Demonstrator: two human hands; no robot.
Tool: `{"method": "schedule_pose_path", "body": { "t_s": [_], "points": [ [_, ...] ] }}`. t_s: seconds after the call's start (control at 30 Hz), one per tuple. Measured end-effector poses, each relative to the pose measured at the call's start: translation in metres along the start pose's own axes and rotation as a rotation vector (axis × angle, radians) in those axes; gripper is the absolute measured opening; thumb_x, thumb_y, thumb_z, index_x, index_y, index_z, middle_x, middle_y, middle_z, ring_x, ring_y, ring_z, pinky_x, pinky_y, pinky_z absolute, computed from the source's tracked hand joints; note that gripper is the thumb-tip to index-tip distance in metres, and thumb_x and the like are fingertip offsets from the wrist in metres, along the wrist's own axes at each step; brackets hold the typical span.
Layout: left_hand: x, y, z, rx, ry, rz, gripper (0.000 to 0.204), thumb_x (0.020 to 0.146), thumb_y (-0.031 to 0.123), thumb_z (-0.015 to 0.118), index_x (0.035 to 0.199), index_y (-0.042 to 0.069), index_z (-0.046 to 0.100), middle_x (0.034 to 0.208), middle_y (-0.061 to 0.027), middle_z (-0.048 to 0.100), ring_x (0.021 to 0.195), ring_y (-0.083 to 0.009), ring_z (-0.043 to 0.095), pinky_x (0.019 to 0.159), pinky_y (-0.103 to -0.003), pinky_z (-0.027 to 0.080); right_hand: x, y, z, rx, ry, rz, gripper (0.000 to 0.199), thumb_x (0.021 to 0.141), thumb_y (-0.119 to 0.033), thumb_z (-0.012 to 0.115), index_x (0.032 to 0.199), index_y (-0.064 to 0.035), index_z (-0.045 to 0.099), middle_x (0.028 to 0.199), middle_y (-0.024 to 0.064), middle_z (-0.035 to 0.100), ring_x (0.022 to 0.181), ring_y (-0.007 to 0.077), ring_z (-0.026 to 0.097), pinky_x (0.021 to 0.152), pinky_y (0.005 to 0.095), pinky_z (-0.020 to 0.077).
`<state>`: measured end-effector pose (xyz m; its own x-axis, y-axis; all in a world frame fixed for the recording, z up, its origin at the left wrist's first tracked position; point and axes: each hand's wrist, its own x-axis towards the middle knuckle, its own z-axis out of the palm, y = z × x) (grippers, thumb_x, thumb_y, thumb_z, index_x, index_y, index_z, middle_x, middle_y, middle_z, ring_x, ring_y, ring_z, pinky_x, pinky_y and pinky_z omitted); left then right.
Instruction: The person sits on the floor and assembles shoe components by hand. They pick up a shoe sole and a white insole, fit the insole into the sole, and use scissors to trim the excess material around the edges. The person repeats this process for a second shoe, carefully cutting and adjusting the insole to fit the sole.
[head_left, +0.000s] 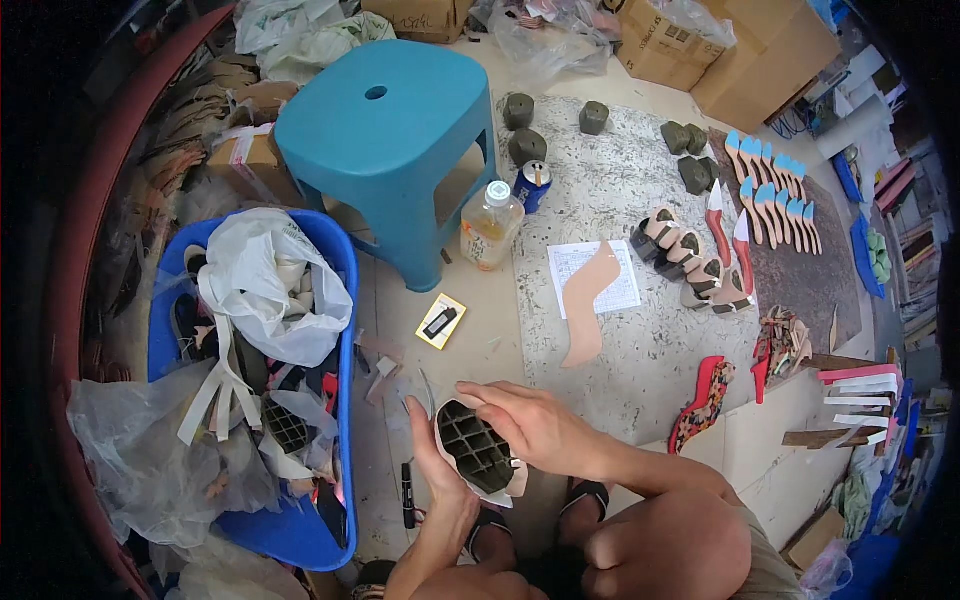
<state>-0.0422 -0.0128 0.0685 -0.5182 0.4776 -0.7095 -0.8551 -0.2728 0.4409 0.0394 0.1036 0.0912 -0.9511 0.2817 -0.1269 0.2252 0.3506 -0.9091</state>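
In front of my knees, my left hand [444,470] cups a dark green shoe heel [474,446] from the left. The heel's hollow underside, with its lattice of ribs, faces up. A pale pink covering wraps its sides, and a loose flap [517,478] of it stands off at the lower right. My right hand [530,425] bends over the upper right rim, fingers pressed onto the covering's edge; its fingertips are partly hidden. A thin grey curved strip [428,392] rises beside my left fingertips; I cannot tell what it is.
A blue tub [350,400] of scraps and plastic bags stands at left, behind it a blue stool [380,120]. A bottle [491,228] and can [532,186] stand ahead. Rightward lie a pink cut piece [590,300], covered heels [690,262], red-handled knives [717,222] and blue-tipped strips [768,165].
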Motion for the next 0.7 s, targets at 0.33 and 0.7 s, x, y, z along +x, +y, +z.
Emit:
{"method": "schedule_pose_path", "body": {
  "t_s": [0.33, 0.7],
  "points": [
    [0.010, -0.001, -0.016, -0.135, -0.065, 0.005, 0.062, 0.096, 0.063, 0.039, 0.092, 0.008, 0.066, 0.087, -0.0064, 0.069, 0.077, -0.0183, 0.068, 0.068, -0.031, 0.055, -0.013, 0.028, 0.014, 0.462, -0.143, 0.099, 0.051, 0.101, -0.008, 0.043, 0.148, 0.0044, 0.030, 0.151, 0.0188, 0.039, 0.141, 0.0260, 0.036, 0.114, 0.0337, 0.0287],
    [0.005, -0.007, 0.002, -0.029, -0.088, 0.084, 0.052, 0.102, 0.049, 0.036, 0.095, 0.007, 0.065, 0.086, -0.0061, 0.069, 0.076, -0.0182, 0.067, 0.070, -0.030, 0.054, -0.011, 0.018, 0.012, 0.299, 0.236, 0.175, 0.025, 0.094, -0.013, 0.062, 0.111, 0.0051, 0.067, 0.104, 0.0205, 0.071, 0.089, 0.0165, 0.069, 0.075, 0.0292, 0.0525]
  ]
}}
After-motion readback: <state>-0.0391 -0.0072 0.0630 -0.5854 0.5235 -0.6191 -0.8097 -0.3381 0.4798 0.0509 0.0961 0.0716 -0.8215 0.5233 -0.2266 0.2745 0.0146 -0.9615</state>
